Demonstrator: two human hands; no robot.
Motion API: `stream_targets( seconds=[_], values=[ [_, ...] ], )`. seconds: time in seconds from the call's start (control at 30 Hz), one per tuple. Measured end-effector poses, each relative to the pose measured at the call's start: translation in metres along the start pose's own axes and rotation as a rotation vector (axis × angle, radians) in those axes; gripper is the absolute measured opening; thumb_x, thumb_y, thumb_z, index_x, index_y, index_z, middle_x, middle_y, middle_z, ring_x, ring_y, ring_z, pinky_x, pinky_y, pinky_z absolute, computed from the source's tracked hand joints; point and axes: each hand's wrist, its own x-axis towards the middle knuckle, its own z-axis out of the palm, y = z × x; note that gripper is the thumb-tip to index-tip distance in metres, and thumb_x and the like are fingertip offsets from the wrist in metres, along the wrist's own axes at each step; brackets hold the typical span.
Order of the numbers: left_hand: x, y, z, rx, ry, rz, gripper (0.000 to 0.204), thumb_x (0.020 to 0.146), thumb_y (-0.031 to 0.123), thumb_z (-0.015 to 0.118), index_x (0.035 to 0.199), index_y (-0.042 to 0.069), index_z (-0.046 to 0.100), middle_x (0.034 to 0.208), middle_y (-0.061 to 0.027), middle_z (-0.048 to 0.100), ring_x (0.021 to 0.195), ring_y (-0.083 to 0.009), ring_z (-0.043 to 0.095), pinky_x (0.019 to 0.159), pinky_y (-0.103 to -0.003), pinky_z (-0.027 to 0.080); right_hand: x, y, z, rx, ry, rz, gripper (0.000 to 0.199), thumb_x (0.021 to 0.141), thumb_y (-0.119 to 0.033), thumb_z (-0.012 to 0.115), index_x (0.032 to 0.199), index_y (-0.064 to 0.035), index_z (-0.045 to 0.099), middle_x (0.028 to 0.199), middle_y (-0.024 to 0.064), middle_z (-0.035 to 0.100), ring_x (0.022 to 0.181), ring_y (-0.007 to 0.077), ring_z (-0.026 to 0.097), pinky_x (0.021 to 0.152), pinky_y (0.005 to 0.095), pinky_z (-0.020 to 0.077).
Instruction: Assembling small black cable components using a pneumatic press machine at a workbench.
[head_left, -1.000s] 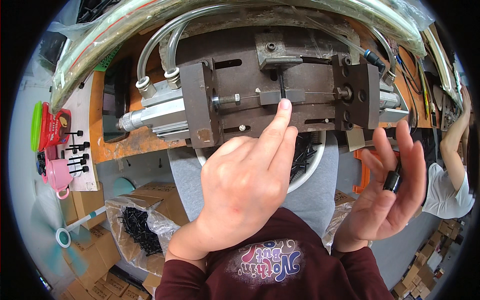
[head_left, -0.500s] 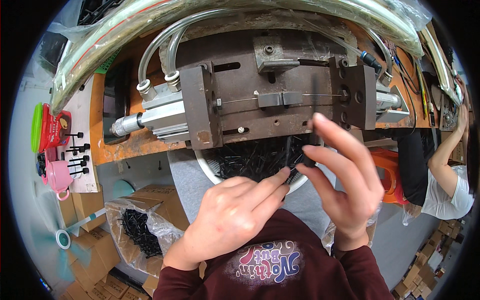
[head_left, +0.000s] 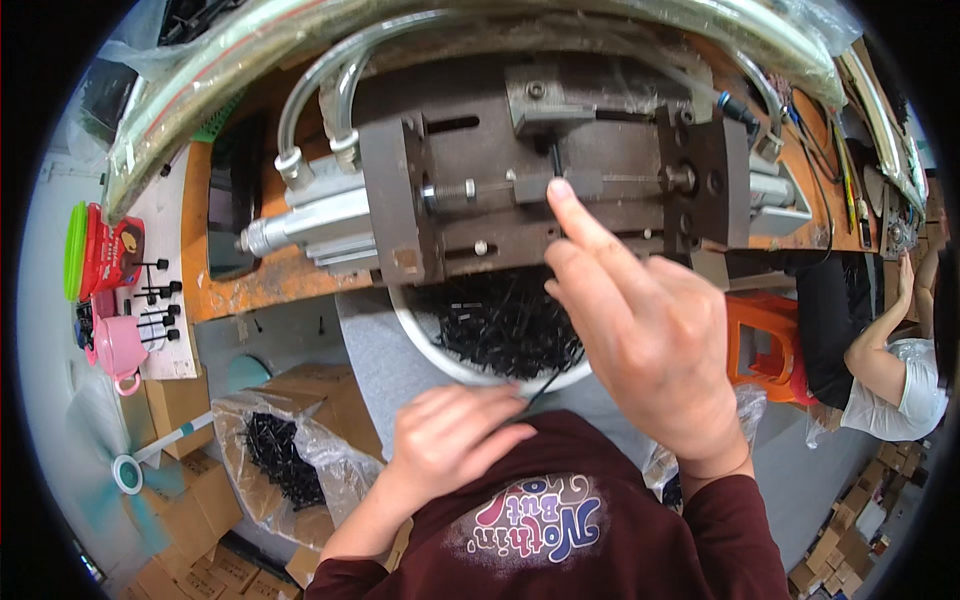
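My right hand [head_left: 650, 330] reaches up to the dark metal press fixture [head_left: 560, 180] on the orange bench. Its index fingertip touches a small black part [head_left: 555, 160] standing in the fixture's middle slot; the thumb is hidden. My left hand [head_left: 450, 445] rests low over my lap, fingers pinched on a thin black strip [head_left: 548, 383] that points up toward a white bowl [head_left: 420, 335]. The bowl sits below the fixture and is full of several small black parts [head_left: 500, 320].
A silver cylinder [head_left: 310, 225] and hoses feed the fixture from the left. A bag of black parts in a cardboard box [head_left: 275, 455] lies at lower left. A pink cup [head_left: 118, 345] and red item sit far left. Another person [head_left: 885, 370] sits beside an orange stool [head_left: 765, 340] on the right.
My left hand left the fixture and dropped to my lap. My right hand met it over the bowl, then rose, and its index finger is at the slot now.
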Motion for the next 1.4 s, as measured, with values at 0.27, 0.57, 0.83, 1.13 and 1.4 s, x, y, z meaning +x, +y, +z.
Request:
stream_targets(
  seconds=[0.27,0.57,0.83,1.13,1.4],
  values=[
    [-0.200,-0.031,0.006,-0.239,0.337,-1.215,0.027,0.105,0.025,0.053,0.121,0.004,0.059,0.125,-0.0118,0.056,0.124,-0.0219,0.048,0.110,-0.033,0.033,-0.008,0.004,0.006,0.025,0.008,0.048,0.021,0.077,-0.004,0.076,0.095,-0.0048,0.066,0.124,0.0059,0.070,0.068,0.0246,0.068,0.060,0.0313,0.0529],
    [-0.326,0.038,0.026,-0.278,-0.034,-1.773,0.035,0.104,0.027,0.054,0.132,0.006,0.052,0.126,-0.0091,0.056,0.119,-0.0197,0.050,0.105,-0.032,0.036,-0.036,0.003,0.012,0.421,0.047,-0.013,0.023,0.073,0.000,0.081,0.092,-0.0005,0.069,0.121,0.0135,0.071,0.074,0.0184,0.071,0.062,0.0270,0.0556],
    [-0.342,0.019,0.028,-0.234,-0.078,-1.695,0.033,0.104,0.026,0.055,0.129,0.006,0.053,0.122,-0.0083,0.056,0.116,-0.0193,0.051,0.103,-0.032,0.037,-0.099,-0.013,0.050,0.570,-0.229,-0.008,0.023,0.076,-0.009,0.078,0.094,-0.0040,0.065,0.121,0.0118,0.069,0.076,0.0271,0.071,0.066,0.0361,0.0566],
    [-0.359,-0.008,0.029,-0.208,-0.181,-1.673,0.031,0.103,0.026,0.056,0.126,0.005,0.054,0.118,-0.0075,0.056,0.112,-0.0188,0.051,0.100,-0.032,0.039,-0.115,-0.022,0.067,0.554,-0.245,-0.020,0.013,0.084,-0.011,0.067,0.087,-0.0014,0.060,0.112,0.0169,0.070,0.080,0.0298,0.072,0.070,0.0398,0.0577],
    [-0.370,-0.020,0.024,-0.193,-0.227,-1.665,0.029,0.103,0.025,0.056,0.123,0.005,0.055,0.114,-0.0068,0.056,0.109,-0.0184,0.052,0.097,-0.032,0.040,-0.124,-0.025,0.081,0.475,-0.312,-0.059,0.023,0.081,-0.015,0.075,0.096,-0.0052,0.062,0.118,0.0112,0.069,0.081,0.0277,0.070,0.070,0.0384,0.0562]
  ],
)
